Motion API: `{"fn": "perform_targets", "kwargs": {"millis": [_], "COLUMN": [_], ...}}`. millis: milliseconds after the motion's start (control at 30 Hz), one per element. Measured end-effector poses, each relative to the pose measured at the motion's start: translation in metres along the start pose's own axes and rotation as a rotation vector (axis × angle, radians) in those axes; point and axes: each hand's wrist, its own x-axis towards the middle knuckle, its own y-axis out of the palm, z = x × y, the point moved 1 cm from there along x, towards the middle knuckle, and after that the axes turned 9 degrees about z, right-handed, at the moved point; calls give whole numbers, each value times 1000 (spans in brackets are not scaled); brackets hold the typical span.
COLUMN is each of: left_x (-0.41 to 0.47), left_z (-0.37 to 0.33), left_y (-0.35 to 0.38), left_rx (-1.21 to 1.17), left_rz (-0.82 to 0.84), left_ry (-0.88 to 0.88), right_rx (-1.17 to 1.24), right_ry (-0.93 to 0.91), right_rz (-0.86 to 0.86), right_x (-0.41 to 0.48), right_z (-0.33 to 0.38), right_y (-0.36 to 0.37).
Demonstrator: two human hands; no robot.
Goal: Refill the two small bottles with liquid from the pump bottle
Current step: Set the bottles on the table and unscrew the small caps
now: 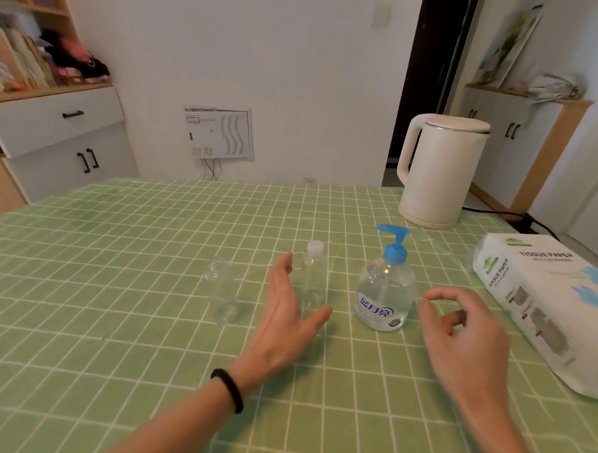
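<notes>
A clear pump bottle (386, 297) with a blue pump head stands on the green checked tablecloth, right of centre. A tall small clear bottle (313, 278) with a white cap stands to its left. Another small clear bottle (222, 291) stands further left; its top looks uncapped. My left hand (288, 315) hovers open just left of the capped bottle, fingers straight, thumb below the bottle's base. My right hand (457, 325) hovers to the right of the pump bottle, fingers loosely curled and holding nothing.
A white electric kettle (438, 170) stands at the back right with its cord trailing off the table. A tissue paper pack (547, 305) lies at the right edge. Cabinets and a bookshelf stand behind the table (118, 252).
</notes>
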Motion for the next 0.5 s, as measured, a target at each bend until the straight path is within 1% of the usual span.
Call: {"fn": "perform_targets", "kwargs": {"millis": [67,167,267,400,467,500], "left_x": [11,22,22,0,-16,-24], "left_z": [1,3,6,4,5,5], "left_y": [1,2,2,-1,-4,-6], "left_rx": [-18,-116,-144,-126,-94,-74], "left_rz": [8,11,-10,-28,-13,2], "left_ry": [-26,-66,-61,49,113,133], "right_rx": [9,24,44,131,213,250], "right_ry": [-20,-48,-64,-89,-104,-102], "right_rz": [9,10,38,80,160,226], "right_x": [-2,-3,-5,-9,-12,-14], "right_z": [1,2,3,9,14,16], "right_y": [3,6,8,9,12,14]}}
